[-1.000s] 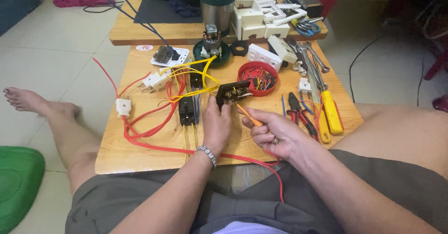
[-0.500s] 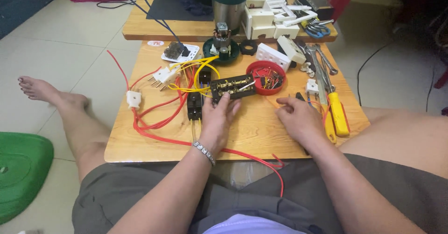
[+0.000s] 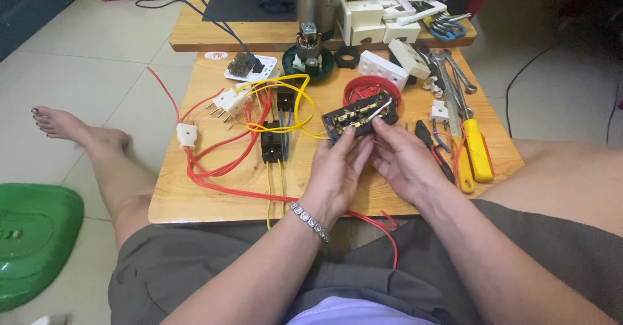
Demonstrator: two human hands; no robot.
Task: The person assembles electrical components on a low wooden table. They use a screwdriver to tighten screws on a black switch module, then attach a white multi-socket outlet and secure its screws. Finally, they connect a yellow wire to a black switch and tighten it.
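Both your hands are on the black socket block (image 3: 359, 119), lifted just above the wooden table (image 3: 214, 195), near its centre. Your left hand (image 3: 337, 172) grips it from 6 o'clock, thumb and fingers closed on its lower left edge. Your right hand (image 3: 405, 159) is at the block's 4 o'clock, fingertips pinched together against its right end; can't tell if they hold anything small there. The block shows brass contacts and is tilted, right end higher. The red bowl (image 3: 371, 86) sits right behind it at 12 o'clock, partly covered.

At the block's 9 o'clock: a smaller black module (image 3: 272, 144) with yellow wires (image 3: 295, 101) looped above it. Red wires (image 3: 214, 166) spread further to 9 o'clock, ending near a white plug (image 3: 186, 135).

At 3 o'clock: pliers (image 3: 428, 140) just beside your right hand, then yellow-handled screwdrivers (image 3: 478, 155), wrenches (image 3: 454, 72) toward 1 o'clock. White socket housings (image 3: 383, 70) lie at 12 o'clock. Bracelet (image 3: 309, 220) on your left wrist.
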